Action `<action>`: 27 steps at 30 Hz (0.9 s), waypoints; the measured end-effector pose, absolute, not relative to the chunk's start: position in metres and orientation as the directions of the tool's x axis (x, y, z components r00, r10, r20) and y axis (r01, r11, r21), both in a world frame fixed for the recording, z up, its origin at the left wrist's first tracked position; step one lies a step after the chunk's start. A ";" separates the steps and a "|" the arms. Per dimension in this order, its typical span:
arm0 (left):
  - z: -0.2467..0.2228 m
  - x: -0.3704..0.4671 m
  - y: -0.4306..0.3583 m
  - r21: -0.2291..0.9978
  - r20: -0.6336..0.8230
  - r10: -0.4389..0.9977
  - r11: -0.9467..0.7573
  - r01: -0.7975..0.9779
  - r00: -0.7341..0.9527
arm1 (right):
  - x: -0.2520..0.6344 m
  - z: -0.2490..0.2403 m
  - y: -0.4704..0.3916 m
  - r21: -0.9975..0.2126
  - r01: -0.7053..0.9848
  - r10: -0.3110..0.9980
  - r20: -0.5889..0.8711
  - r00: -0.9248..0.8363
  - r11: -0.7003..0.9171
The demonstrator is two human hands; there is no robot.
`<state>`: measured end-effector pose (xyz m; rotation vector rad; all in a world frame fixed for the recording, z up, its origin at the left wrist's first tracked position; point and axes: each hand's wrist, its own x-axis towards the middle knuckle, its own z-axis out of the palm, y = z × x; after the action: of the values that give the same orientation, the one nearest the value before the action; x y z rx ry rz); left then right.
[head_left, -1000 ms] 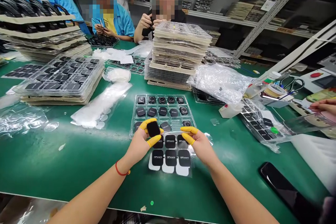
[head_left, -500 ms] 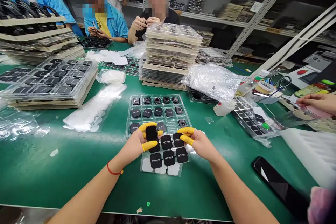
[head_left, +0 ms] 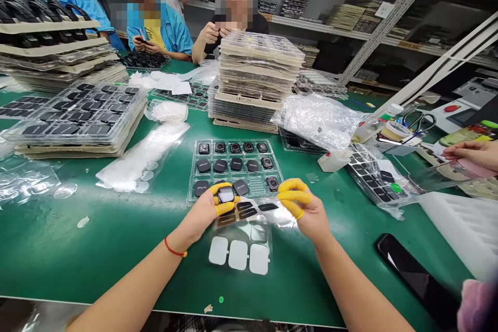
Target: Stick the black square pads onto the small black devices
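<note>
My left hand [head_left: 210, 208], with yellow finger cots, pinches a small black square watch body [head_left: 226, 195] between thumb and forefinger. My right hand [head_left: 307, 211], also in yellow cots, grips the right edge of a clear film sheet [head_left: 249, 223] that carries black labelled stickers and white blank patches; the sheet is lifted and tilted off the green table [head_left: 116, 238]. Just beyond both hands lies a clear tray [head_left: 235, 168] with watch bodies in its pockets.
A tall stack of trays [head_left: 257, 80] stands behind, more tray stacks [head_left: 81, 119] at the left. Plastic bags [head_left: 322, 122] and white round pads [head_left: 143, 158] lie around. A black phone [head_left: 418, 280] rests at right. Co-workers sit opposite; another person's hand [head_left: 470, 153] is at far right.
My right hand closed on the sticker sheet's edge and lifted it, so the sheet now tilts up from the table. My left hand kept the watch body and shifted slightly.
</note>
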<state>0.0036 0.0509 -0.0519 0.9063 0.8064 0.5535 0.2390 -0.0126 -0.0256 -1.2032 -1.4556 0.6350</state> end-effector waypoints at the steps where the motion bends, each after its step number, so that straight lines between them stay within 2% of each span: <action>1: -0.054 0.006 0.049 0.885 -0.354 0.738 0.463 -0.050 0.574 | 0.237 -0.024 -0.012 -0.924 0.257 0.927 0.332 0.173 0.283; 3: -0.058 0.010 0.044 0.941 -0.292 0.763 0.335 0.034 0.577 | 0.228 -0.022 -0.010 -0.986 0.136 0.967 0.126 0.221 0.097; 5: -0.058 0.013 0.039 0.974 -0.221 0.760 0.202 0.101 0.612 | 0.215 -0.025 -0.006 -0.992 0.060 0.985 -0.100 0.139 -0.109; 8: -0.056 0.014 0.033 0.987 -0.140 0.749 0.051 0.155 0.648 | 0.195 -0.032 -0.002 -0.969 0.024 0.969 -0.246 0.016 -0.247; 17: -0.048 0.015 0.031 0.983 -0.095 0.703 -0.045 0.177 0.705 | 0.187 -0.040 -0.001 -0.957 0.188 0.975 -0.223 0.006 -0.220; 27: -0.051 0.014 0.031 0.980 -0.110 0.699 -0.043 0.196 0.706 | 0.185 -0.042 -0.001 -0.948 0.261 0.982 -0.187 0.007 -0.182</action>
<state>0.0144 0.0306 -0.0507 1.5972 0.7456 0.4751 0.1851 -0.0011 -0.0422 -1.5385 -1.3223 1.2252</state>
